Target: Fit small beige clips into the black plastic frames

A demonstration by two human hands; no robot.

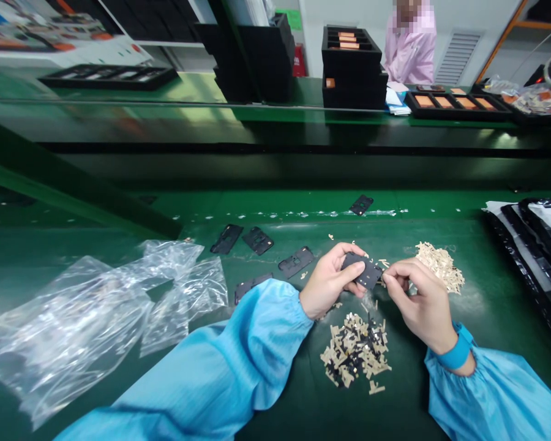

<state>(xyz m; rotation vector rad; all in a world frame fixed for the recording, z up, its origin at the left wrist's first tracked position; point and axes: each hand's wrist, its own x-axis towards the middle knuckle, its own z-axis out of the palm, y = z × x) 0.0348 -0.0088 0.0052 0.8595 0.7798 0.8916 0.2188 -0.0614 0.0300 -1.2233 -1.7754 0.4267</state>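
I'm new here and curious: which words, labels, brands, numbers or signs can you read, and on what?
None can be read.
Red object at the back: pale marks, too small and blurred.
Green sheet: nothing legible.
Held black plate: no lettering I can make out.

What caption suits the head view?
Left hand holds a flat black plastic-looking plate; right hand pinches near its edge.

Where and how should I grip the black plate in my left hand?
Probably its left end, coming from the left: the black plate looks broad and thin, suiting a thumb-over-fingers grip, with its right end facing your right hand.
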